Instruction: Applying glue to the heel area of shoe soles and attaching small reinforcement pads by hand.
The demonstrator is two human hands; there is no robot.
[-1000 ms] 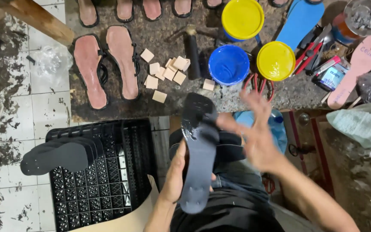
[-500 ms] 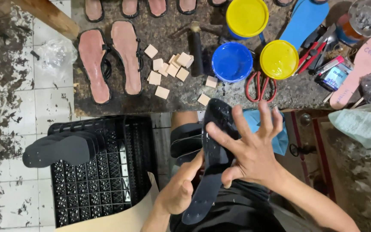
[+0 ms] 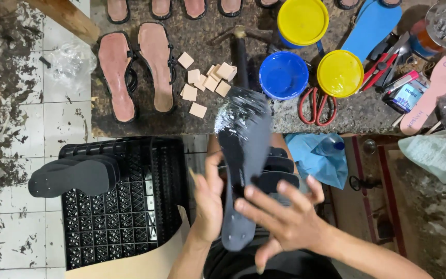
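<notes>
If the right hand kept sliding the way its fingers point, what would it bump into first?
The right hand points left, fingers spread over the dark sole. Going on, it would likely meet the left hand gripping the sole's far edge, though depth is unclear.

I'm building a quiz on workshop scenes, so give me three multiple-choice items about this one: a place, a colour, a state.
1. Where does the stack of dark soles rest?
A. on the black crate
B. on the bench
C. in a tub

2. What colour are the scissors handles?
A. green
B. red
C. white

3. How is the dark sole held?
A. lying on the floor
B. by the left hand and right hand
C. clamped in a vice

Answers: 1 A, the stack overhangs the crate's left edge; 2 B, red loops show; 3 B, both hands touch it.
</notes>
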